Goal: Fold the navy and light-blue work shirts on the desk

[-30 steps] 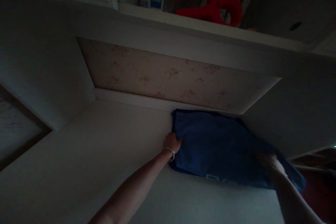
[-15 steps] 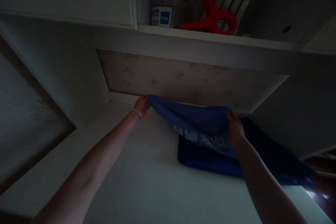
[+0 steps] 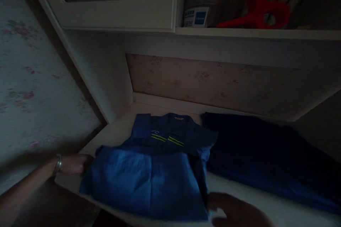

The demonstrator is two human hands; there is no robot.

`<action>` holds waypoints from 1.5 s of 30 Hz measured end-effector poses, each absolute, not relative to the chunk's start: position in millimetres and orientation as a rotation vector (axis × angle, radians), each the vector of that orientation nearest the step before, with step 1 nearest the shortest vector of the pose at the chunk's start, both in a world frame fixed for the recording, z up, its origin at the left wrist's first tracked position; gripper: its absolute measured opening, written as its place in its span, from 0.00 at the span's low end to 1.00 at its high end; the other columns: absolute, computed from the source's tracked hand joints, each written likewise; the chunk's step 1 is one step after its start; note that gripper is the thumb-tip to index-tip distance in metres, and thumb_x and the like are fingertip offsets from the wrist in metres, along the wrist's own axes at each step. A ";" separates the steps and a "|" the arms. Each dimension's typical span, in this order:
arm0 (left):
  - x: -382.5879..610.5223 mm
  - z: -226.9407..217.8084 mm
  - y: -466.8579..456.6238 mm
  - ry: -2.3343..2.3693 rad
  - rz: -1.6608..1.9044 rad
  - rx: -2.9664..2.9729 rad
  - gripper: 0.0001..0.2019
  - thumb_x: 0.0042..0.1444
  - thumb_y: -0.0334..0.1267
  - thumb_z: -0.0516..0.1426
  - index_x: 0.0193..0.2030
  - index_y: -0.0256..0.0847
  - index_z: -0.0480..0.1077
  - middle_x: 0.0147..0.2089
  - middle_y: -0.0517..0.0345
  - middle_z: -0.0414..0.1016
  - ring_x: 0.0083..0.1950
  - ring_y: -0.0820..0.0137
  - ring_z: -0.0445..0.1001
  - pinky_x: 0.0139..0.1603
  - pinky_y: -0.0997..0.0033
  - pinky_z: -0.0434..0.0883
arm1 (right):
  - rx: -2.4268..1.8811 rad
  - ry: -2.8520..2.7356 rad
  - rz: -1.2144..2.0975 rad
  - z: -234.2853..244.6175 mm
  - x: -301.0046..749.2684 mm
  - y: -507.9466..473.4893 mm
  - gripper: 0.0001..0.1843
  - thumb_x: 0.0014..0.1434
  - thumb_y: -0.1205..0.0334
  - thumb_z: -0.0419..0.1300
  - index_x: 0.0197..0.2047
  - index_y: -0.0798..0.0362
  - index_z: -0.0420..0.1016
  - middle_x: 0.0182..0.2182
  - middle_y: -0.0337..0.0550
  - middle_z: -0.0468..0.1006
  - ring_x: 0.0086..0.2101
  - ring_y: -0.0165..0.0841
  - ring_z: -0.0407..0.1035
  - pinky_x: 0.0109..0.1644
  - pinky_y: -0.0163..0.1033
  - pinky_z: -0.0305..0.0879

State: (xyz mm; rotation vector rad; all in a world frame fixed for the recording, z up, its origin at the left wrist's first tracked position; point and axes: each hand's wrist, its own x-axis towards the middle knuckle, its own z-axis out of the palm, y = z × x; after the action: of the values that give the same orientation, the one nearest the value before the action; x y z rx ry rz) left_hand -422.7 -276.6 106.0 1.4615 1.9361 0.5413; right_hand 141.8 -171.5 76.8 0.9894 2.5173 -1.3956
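Note:
A blue work shirt (image 3: 144,181) lies front up on the white desktop, its collar toward the back wall. Yellow-green stripes and pale letters cross its chest. The lower part is lifted off the surface in a broad fold. My left hand (image 3: 76,164), with a bracelet at the wrist, is closed on the shirt's left side; its fingertips are partly hidden by the cloth. My right hand (image 3: 230,209), blurred by motion, grips the shirt near its lower right corner. Dark blue folded cloth (image 3: 255,149) lies to the right of the shirt.
Above the white desktop (image 3: 231,188) hangs a shelf (image 3: 245,32) with a red plastic tool (image 3: 262,9) and a labelled clear jar (image 3: 198,14). A cabinet door (image 3: 119,14) is at upper left. Floral wallpaper (image 3: 26,78) covers the left wall.
The shirt, earlier stretched between my hands near the back with white lettering showing, now lies front up. My hands have come down toward the front edge. The view has shifted left.

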 end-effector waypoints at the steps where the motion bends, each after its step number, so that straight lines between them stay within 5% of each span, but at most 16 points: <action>1: -421.1 94.4 -286.9 1.900 0.392 1.455 0.05 0.29 0.34 0.55 0.16 0.47 0.72 0.17 0.66 0.73 0.22 0.62 0.73 0.24 0.64 0.71 | 0.951 2.446 -1.363 75.7 145.8 -178.7 0.16 0.57 0.52 0.59 0.45 0.47 0.79 0.41 0.46 0.80 0.40 0.39 0.74 0.45 0.42 0.68; 6: -399.3 74.6 -273.1 1.935 0.181 1.550 0.12 0.41 0.32 0.50 0.23 0.44 0.75 0.27 0.61 0.78 0.33 0.66 0.77 0.40 0.68 0.71 | 1.226 2.449 -1.474 96.0 124.4 -162.6 0.26 0.66 0.44 0.45 0.35 0.51 0.77 0.30 0.43 0.79 0.31 0.34 0.73 0.37 0.37 0.67; 10: -356.2 67.1 -214.7 2.116 0.336 1.717 0.20 0.60 0.40 0.42 0.46 0.42 0.74 0.52 0.52 0.77 0.52 0.65 0.73 0.57 0.65 0.65 | 1.712 2.832 -0.926 78.4 67.2 -133.6 0.24 0.62 0.45 0.52 0.55 0.49 0.72 0.53 0.50 0.75 0.52 0.43 0.68 0.55 0.48 0.63; 12: -331.8 55.0 -186.6 2.147 0.358 1.789 0.25 0.63 0.49 0.41 0.60 0.43 0.67 0.64 0.50 0.68 0.62 0.63 0.66 0.63 0.62 0.61 | 1.620 2.876 -0.489 60.9 44.3 -122.7 0.32 0.56 0.48 0.61 0.63 0.46 0.65 0.65 0.50 0.62 0.63 0.51 0.54 0.64 0.62 0.48; 14: -315.3 37.7 -164.9 2.171 0.309 1.827 0.32 0.60 0.58 0.45 0.67 0.44 0.60 0.71 0.49 0.57 0.69 0.54 0.56 0.66 0.50 0.56 | 1.449 2.797 -0.339 48.6 33.0 -110.4 0.36 0.53 0.51 0.64 0.64 0.44 0.63 0.67 0.49 0.58 0.64 0.53 0.50 0.64 0.67 0.42; 18: -321.9 4.8 -142.0 2.223 0.170 1.841 0.35 0.57 0.64 0.45 0.68 0.50 0.59 0.74 0.52 0.49 0.73 0.44 0.46 0.65 0.28 0.45 | 1.379 2.678 -0.474 49.9 56.8 -70.3 0.17 0.61 0.58 0.52 0.50 0.46 0.76 0.49 0.45 0.78 0.48 0.43 0.72 0.52 0.49 0.64; 21: -349.5 -7.4 -135.1 2.285 0.150 1.854 0.34 0.61 0.63 0.40 0.69 0.51 0.57 0.75 0.56 0.47 0.74 0.49 0.44 0.66 0.29 0.40 | 1.987 2.629 -0.482 59.3 111.2 -35.3 0.19 0.62 0.56 0.48 0.47 0.50 0.76 0.43 0.49 0.80 0.42 0.42 0.74 0.45 0.44 0.66; 24: -376.5 -12.1 -126.6 2.361 0.149 1.825 0.35 0.61 0.63 0.36 0.70 0.50 0.55 0.75 0.55 0.46 0.74 0.48 0.43 0.66 0.28 0.38 | 2.831 2.298 -0.371 62.2 160.5 -20.9 0.23 0.58 0.56 0.49 0.50 0.59 0.74 0.45 0.59 0.78 0.44 0.47 0.73 0.44 0.47 0.67; 26: -390.4 -13.6 -116.9 2.386 0.141 1.804 0.35 0.61 0.63 0.36 0.70 0.50 0.54 0.75 0.55 0.47 0.74 0.48 0.44 0.66 0.28 0.39 | 2.998 2.224 -0.293 59.2 164.9 -29.4 0.25 0.55 0.56 0.50 0.52 0.61 0.73 0.47 0.62 0.76 0.47 0.49 0.71 0.47 0.50 0.67; 32: -419.0 -14.6 -75.1 2.382 0.095 1.789 0.35 0.60 0.63 0.37 0.70 0.52 0.53 0.75 0.55 0.46 0.73 0.47 0.45 0.64 0.26 0.43 | 2.033 2.916 -1.138 32.1 20.6 -91.6 0.29 0.60 0.44 0.54 0.58 0.53 0.65 0.56 0.52 0.71 0.53 0.41 0.68 0.58 0.47 0.63; 37: -434.1 -13.3 -53.1 2.405 0.066 1.766 0.36 0.60 0.63 0.36 0.71 0.51 0.52 0.75 0.51 0.46 0.73 0.44 0.43 0.63 0.24 0.43 | 1.667 2.643 -1.384 34.3 -88.8 -98.1 0.38 0.53 0.52 0.63 0.65 0.56 0.61 0.58 0.52 0.71 0.57 0.42 0.66 0.61 0.46 0.61; 40: -442.8 -13.8 -47.0 2.404 0.062 1.771 0.35 0.60 0.63 0.36 0.71 0.52 0.52 0.75 0.52 0.45 0.73 0.45 0.43 0.64 0.25 0.43 | 1.479 2.707 -1.498 63.0 -93.9 -103.7 0.27 0.53 0.61 0.61 0.58 0.54 0.71 0.52 0.47 0.77 0.51 0.40 0.71 0.56 0.42 0.65; 45: -454.7 -11.9 -40.4 2.387 0.049 1.780 0.34 0.61 0.61 0.39 0.71 0.52 0.53 0.75 0.52 0.46 0.73 0.45 0.45 0.63 0.26 0.45 | 0.422 2.447 -1.661 98.3 -55.0 -147.6 0.16 0.52 0.54 0.65 0.45 0.45 0.81 0.39 0.38 0.82 0.40 0.36 0.76 0.43 0.36 0.69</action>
State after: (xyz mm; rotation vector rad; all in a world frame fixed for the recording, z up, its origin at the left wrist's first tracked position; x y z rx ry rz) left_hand -454.7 -40.4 -11.9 1.7801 2.3865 0.0490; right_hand -55.0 -147.6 98.3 0.4222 2.4474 -1.6609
